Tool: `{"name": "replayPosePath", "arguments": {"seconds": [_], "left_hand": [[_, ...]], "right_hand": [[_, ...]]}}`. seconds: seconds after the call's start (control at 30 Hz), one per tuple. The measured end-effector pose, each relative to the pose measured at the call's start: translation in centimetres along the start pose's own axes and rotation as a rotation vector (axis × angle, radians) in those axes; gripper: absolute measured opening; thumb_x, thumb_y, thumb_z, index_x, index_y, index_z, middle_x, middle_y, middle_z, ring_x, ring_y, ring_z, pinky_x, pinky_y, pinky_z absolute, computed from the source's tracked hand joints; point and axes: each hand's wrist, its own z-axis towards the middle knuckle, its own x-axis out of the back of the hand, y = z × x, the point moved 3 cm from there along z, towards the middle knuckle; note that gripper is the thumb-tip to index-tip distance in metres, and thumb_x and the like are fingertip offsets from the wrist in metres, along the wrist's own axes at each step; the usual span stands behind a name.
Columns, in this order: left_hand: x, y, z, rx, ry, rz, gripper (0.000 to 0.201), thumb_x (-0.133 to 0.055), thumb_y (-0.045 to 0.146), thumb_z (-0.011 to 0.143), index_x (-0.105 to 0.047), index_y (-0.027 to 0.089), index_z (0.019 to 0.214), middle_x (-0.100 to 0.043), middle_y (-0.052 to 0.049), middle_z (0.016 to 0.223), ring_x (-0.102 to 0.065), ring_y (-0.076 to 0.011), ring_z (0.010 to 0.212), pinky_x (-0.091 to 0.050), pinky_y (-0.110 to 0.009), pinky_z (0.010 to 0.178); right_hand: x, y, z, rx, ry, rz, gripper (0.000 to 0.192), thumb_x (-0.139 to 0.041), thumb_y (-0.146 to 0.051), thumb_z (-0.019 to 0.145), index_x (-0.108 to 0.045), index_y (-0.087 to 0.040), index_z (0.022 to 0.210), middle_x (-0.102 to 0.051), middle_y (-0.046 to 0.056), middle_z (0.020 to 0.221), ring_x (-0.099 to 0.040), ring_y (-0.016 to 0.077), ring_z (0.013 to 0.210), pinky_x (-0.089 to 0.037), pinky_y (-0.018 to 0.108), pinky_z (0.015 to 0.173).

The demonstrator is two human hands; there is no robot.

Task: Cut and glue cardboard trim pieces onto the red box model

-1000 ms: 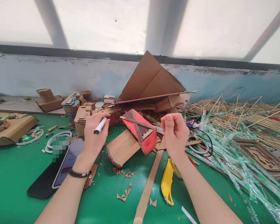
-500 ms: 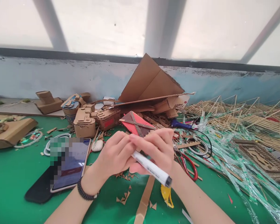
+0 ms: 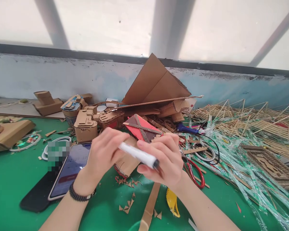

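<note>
Both of my hands hold a white marker pen (image 3: 137, 155) above the green table (image 3: 9, 179). My left hand (image 3: 103, 155) grips its left end. My right hand (image 3: 163, 160) pinches the dark-tipped right end between thumb and fingers. A black bead bracelet (image 3: 80, 195) circles my left wrist. Behind the hands lies a red cardboard box piece (image 3: 141, 126) with a brown cross strip. A folded cardboard piece (image 3: 126, 163) is partly hidden under my hands.
A phone (image 3: 68, 170) lies on a black case at left. Red-handled scissors (image 3: 195, 173), a yellow tool (image 3: 172, 202) and a cardboard strip (image 3: 150, 205) lie near my right arm. Cardboard models (image 3: 85, 123) and a big cardboard sheet (image 3: 156, 83) stand behind. Bamboo stick frames (image 3: 250, 122) and plastic wrap fill the right.
One second ago my left hand alone held the pen and my right hand was apart. Both hands came together on the pen, which now points right with its dark end in my right fingers.
</note>
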Motion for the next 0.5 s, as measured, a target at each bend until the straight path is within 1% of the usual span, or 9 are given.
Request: {"name": "replayPosePath", "arguments": {"seconds": [0.07,0.1,0.17,0.2,0.23,0.27,0.3,0.4,0.5], "left_hand": [[0.4,-2.0,-0.4,0.271,0.063,0.128,0.025,-0.053,0.029,0.108,-0.067,0.024,0.129,-0.078,-0.007,0.105,-0.074,-0.0220,0.095,-0.056,-0.032,0.084],[0.6,-3.0,-0.6,0.424,0.093,0.195,0.032,-0.053,0.031,0.108,-0.064,0.025,0.137,-0.079,-0.007,0.107,-0.075,-0.0237,0.098,-0.056,-0.034,0.086],[0.5,-4.5,-1.1,0.674,0.090,0.283,0.050,-0.052,0.033,0.107,-0.051,0.025,0.156,-0.081,-0.007,0.110,-0.077,-0.0274,0.097,-0.058,-0.038,0.084],[0.2,-5.0,-1.3,0.747,0.054,0.301,0.060,-0.052,0.032,0.105,-0.042,0.024,0.164,-0.081,-0.009,0.115,-0.078,-0.0293,0.096,-0.058,-0.039,0.083],[-0.2,-5.2,-1.5,0.781,0.000,0.305,0.067,-0.052,0.032,0.104,-0.034,0.024,0.168,-0.079,-0.010,0.122,-0.078,-0.0311,0.098,-0.058,-0.041,0.082],[-0.7,-5.4,-1.7,0.780,-0.063,0.299,0.070,-0.052,0.030,0.103,-0.031,0.023,0.170,-0.076,-0.012,0.130,-0.077,-0.0328,0.102,-0.059,-0.042,0.083],[-1.2,-5.4,-1.8,0.756,-0.126,0.285,0.069,-0.051,0.029,0.103,-0.034,0.024,0.169,-0.073,-0.014,0.138,-0.076,-0.0339,0.107,-0.059,-0.043,0.084],[-2.6,-4.9,-2.4,0.666,-0.264,0.245,0.054,-0.046,0.025,0.103,-0.057,0.026,0.156,-0.067,-0.013,0.146,-0.074,-0.0324,0.117,-0.060,-0.039,0.084],[-3.1,-4.4,-2.8,0.670,-0.379,0.258,0.040,-0.048,0.031,0.105,-0.072,0.028,0.137,-0.071,-0.010,0.141,-0.077,-0.0291,0.105,-0.060,-0.037,0.075]], "right_hand": [[0.2,0.6,0.3,-0.041,0.018,-0.030,0.042,-0.061,-0.038,0.105,-0.060,-0.030,0.147,-0.079,0.004,0.097,-0.067,0.0244,0.088,-0.049,0.044,0.085],[0.2,1.0,0.4,-0.068,0.016,-0.058,0.041,-0.063,-0.033,0.104,-0.061,-0.030,0.144,-0.079,0.006,0.104,-0.068,0.0257,0.095,-0.050,0.044,0.089],[0.0,1.6,0.5,-0.117,-0.024,-0.118,0.039,-0.066,-0.026,0.101,-0.063,-0.029,0.140,-0.076,0.009,0.116,-0.068,0.0281,0.110,-0.052,0.046,0.096],[-0.2,2.0,0.5,-0.135,-0.058,-0.144,0.039,-0.067,-0.025,0.100,-0.063,-0.029,0.138,-0.075,0.010,0.121,-0.067,0.0292,0.115,-0.052,0.047,0.100],[-0.4,2.3,0.4,-0.149,-0.093,-0.165,0.038,-0.067,-0.025,0.100,-0.063,-0.028,0.138,-0.074,0.011,0.125,-0.067,0.0301,0.120,-0.052,0.049,0.102],[-0.6,2.5,0.3,-0.160,-0.124,-0.176,0.038,-0.067,-0.026,0.100,-0.063,-0.028,0.138,-0.072,0.012,0.128,-0.066,0.0307,0.123,-0.052,0.049,0.104],[-0.8,2.8,0.1,-0.170,-0.146,-0.180,0.038,-0.066,-0.027,0.101,-0.062,-0.028,0.138,-0.071,0.012,0.131,-0.066,0.0310,0.126,-0.052,0.050,0.105],[-1.0,3.2,-0.2,-0.192,-0.161,-0.161,0.039,-0.065,-0.029,0.102,-0.061,-0.026,0.140,-0.069,0.014,0.135,-0.065,0.0302,0.128,-0.053,0.049,0.107],[-1.1,3.4,-0.3,-0.226,-0.169,-0.138,0.039,-0.064,-0.028,0.102,-0.061,-0.024,0.140,-0.069,0.015,0.135,-0.066,0.0289,0.124,-0.055,0.047,0.105]]}}
